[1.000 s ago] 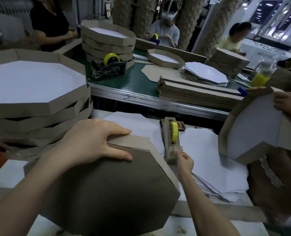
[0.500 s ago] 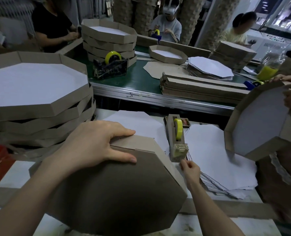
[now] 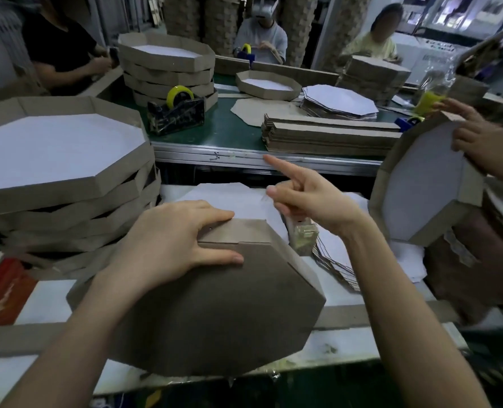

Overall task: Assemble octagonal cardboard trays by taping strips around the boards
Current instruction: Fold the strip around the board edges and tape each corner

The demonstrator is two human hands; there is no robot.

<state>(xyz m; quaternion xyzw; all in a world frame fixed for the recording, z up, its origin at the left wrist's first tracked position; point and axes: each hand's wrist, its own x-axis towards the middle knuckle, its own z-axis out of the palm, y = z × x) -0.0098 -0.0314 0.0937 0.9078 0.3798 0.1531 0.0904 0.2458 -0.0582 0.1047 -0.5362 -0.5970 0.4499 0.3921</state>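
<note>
Octagonal cardboard tray (image 3: 215,304) lies bottom up in the lower centre of the frame. The left hand (image 3: 167,242) presses on its far edge with straight, spread fingers, holding the side strip (image 3: 244,231) against the board. The strip's joint shows between this hand's thumb and forefinger, and the strip runs left to right there. The right hand (image 3: 309,198) hovers up and right of the joint with its forefinger stretched out and the other fingers curled. I cannot tell if it carries clear tape. It is the free hand, so I judge it must come down and left to the joint. The tape dispenser (image 3: 301,240) stands just below it, and a stack of finished trays (image 3: 67,184) fills the left.
</note>
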